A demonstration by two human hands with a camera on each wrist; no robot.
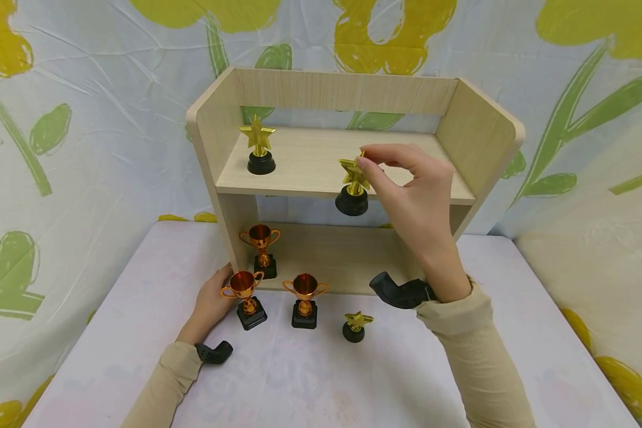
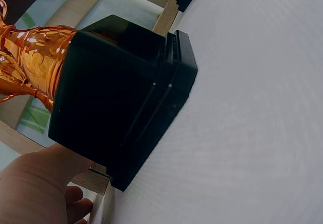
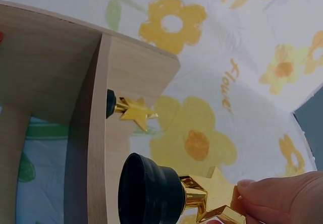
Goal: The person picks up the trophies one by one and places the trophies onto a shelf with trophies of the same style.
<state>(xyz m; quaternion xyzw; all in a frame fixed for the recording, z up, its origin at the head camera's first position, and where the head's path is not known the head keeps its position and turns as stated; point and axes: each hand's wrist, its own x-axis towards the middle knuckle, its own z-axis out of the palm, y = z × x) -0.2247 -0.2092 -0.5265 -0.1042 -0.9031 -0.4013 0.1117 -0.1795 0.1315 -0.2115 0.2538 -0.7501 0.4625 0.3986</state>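
My right hand (image 1: 414, 190) pinches the upper points of a gold star trophy (image 1: 353, 184) between thumb and fingertips. The black round base hangs level with the upper shelf's front edge, tilted; the right wrist view shows the held star trophy (image 3: 151, 193) close up. Low at the left, my left hand (image 1: 212, 300) grips the side panel of the wooden shelf (image 1: 227, 232), partly behind a bronze cup trophy (image 1: 251, 312). In the left wrist view that trophy's black base (image 2: 111, 93) covers part of the hand (image 2: 40, 188).
Another star trophy (image 1: 260, 151) stands on the upper shelf's left end. One bronze cup (image 1: 264, 261) stands on the lower level at left. On the white table (image 1: 299, 386) are a second bronze cup (image 1: 305, 309) and a small star trophy (image 1: 354, 327). A flowered cloth hangs behind.
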